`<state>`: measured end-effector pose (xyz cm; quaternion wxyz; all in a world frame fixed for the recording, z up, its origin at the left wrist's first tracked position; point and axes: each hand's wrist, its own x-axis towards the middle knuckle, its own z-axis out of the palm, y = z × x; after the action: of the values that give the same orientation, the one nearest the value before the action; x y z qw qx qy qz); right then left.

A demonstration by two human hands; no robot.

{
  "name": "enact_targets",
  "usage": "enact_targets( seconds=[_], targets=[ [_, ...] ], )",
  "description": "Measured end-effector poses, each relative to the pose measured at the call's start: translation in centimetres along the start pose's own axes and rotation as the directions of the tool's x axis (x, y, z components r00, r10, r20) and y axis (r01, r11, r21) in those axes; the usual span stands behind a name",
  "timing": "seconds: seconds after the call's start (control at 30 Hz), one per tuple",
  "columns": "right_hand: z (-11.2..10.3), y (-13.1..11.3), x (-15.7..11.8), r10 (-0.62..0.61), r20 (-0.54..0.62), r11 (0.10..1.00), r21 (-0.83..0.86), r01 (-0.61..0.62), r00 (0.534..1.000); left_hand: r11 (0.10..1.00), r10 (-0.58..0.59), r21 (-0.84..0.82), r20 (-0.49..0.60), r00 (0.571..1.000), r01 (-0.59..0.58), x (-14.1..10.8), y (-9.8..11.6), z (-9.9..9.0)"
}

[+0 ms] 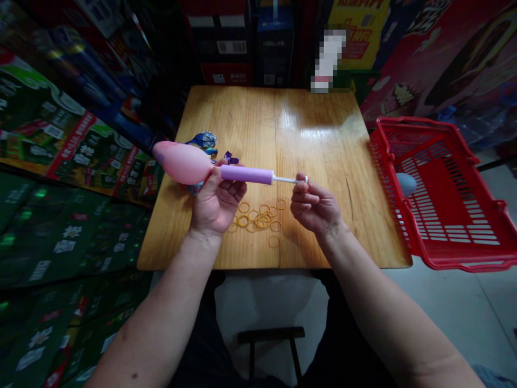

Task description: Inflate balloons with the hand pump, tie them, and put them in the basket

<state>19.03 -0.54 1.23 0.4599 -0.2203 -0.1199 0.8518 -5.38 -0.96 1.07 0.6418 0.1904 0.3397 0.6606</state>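
1. The left hand (216, 202) is clenched around the purple hand pump (246, 174), just where the pink balloon (181, 163) sits over its end. The fingers curl around from beneath, partly hidden by the barrel. This close hold looks right: firm pressure at the join keeps the balloon's neck seated on the pump.
2. The right hand (315, 205) pinches the end of the pump's metal rod (288, 179) between thumb and forefinger, with the other fingers curled loosely below. A straight line between rod and barrel appears best here, since it avoids bending the rod.
3. The pink balloon is held in the air at about 9 o'clock from the middle of the wooden table (323, 134), partly swollen and tilted slightly upward.
4. Loose rubber bands (256, 221) lie at about 6 o'clock on the table. Flat balloons, one blue (202, 140) and one purple (231, 158), lie at about 9 o'clock.
5. A red plastic basket (440, 188) stands at 3 o'clock beyond the table's edge, holding a pale blue balloon (406, 183) against its near wall.
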Motion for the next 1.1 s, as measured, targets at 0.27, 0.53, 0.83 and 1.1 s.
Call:
enact_targets(
  seconds=[0.27, 0.53, 0.83, 1.1],
  targets=[
    [0.4, 1.9, 0.1, 0.077, -0.068, 0.995, 0.063, -0.073, 0.995, 0.995, -0.095, 0.023, 0.034, 0.995, 0.094, -1.4, -1.7, 0.4],
    [0.5, -0.1, -0.2, 0.022, -0.048, 0.996, 0.087, -0.017, 0.999, 1.000, 0.005, 0.028, 0.002, 1.000, -0.005, -0.2, 0.2, 0.0],
    [-0.2, 2.1, 0.2, 0.096, -0.006, 0.988, 0.125, -0.094, 0.995, 0.993, -0.110, 0.035, 0.046, 0.993, 0.109, -1.8, -1.9, 0.5],
    [0.6, 1.2, 0.3, 0.089, -0.081, 0.995, 0.062, -0.084, 0.993, 0.995, -0.087, 0.039, 0.001, 0.996, 0.087, -0.9, -1.0, 0.4]
  ],
)
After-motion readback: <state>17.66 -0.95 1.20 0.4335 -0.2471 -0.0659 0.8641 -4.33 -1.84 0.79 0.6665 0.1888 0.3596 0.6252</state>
